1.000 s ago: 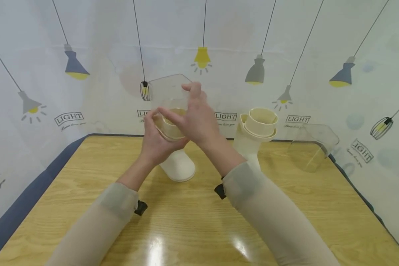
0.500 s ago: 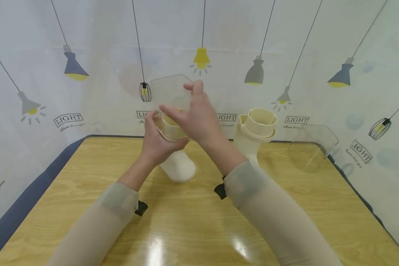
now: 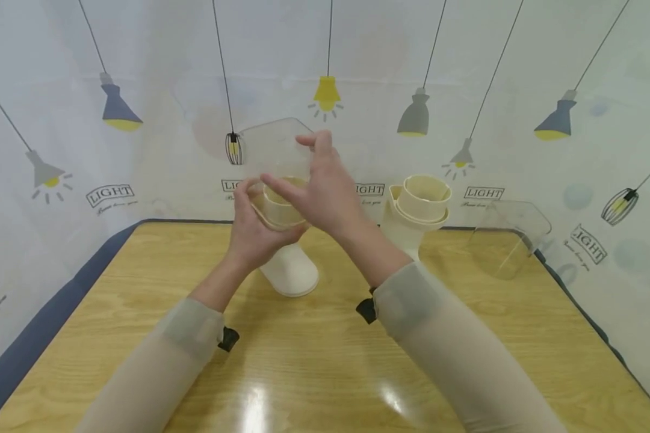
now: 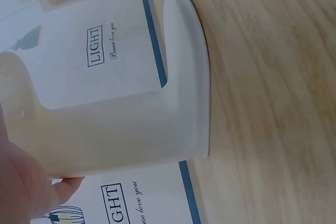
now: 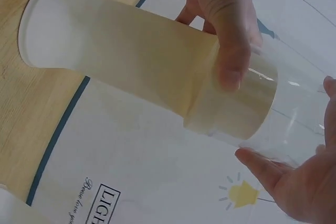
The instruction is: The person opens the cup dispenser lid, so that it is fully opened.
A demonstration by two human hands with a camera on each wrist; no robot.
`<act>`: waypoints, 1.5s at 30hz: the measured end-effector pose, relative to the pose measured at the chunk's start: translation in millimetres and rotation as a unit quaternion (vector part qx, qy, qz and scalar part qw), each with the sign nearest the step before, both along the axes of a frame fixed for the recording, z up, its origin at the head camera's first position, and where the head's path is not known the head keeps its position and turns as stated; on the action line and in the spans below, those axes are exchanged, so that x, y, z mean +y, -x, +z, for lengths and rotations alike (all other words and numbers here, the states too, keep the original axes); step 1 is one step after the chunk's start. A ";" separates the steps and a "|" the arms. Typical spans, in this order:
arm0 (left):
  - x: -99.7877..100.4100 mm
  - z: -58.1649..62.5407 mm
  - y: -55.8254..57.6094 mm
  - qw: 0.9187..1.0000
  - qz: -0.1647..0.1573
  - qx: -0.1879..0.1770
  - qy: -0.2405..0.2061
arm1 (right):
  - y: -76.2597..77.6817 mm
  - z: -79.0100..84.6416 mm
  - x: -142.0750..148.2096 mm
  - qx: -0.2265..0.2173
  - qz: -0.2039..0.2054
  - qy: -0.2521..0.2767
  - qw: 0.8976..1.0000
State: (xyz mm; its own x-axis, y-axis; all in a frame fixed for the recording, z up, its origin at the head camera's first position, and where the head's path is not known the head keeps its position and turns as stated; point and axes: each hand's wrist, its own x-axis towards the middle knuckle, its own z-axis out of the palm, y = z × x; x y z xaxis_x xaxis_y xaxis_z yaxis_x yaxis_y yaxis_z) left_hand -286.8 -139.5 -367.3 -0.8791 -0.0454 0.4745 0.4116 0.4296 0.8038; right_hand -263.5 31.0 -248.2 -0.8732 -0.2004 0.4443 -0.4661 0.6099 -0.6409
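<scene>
A cream plastic stand (image 3: 292,273) with a flat foot and a round collar (image 3: 281,210) on top rests on the table, filling much of the left wrist view (image 4: 126,129). My left hand (image 3: 254,231) grips its upper part near the collar; its thumb (image 5: 233,72) lies over the collar in the right wrist view. A clear plastic container (image 5: 296,114) sits at the collar, its round neck around the rim. With thumb and fingers spread around its side, my right hand (image 3: 327,192) holds this container. Its far fingers are partly hidden.
To the right stands a second cream stand (image 3: 425,204) with the same kind of collar. Farther right, a second clear container (image 3: 501,249) stands on the wooden table (image 3: 314,361). A cloth backdrop (image 3: 184,150) printed with lamps hangs behind.
The right wrist has shifted slightly right, and the clear container's upper edge has turned a little to the left over the last half second. The left hand keeps its grip on the stand.
</scene>
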 end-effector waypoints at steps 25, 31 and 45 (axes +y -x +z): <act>-10.6 8.1 -1.1 0.998 -0.023 -0.043 0.027 | -1.8 -10.5 3.1 0.025 -0.026 0.064 0.997; -19.6 8.4 1.4 0.996 -0.041 -0.070 0.038 | -3.1 -5.4 11.9 0.034 -0.024 0.148 0.988; -33.8 1.8 2.1 0.991 -0.115 -0.068 0.002 | -31.9 22.1 46.4 0.096 0.006 0.184 0.978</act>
State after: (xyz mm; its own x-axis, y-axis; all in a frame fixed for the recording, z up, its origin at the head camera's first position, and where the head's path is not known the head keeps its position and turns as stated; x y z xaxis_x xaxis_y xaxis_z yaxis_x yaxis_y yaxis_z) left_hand -288.9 -173.3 -365.5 -0.9218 0.1652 0.3506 0.3870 0.3398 0.8572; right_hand -231.6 77.4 -226.0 -0.7651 -0.0051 0.6439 -0.6050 0.3478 -0.7162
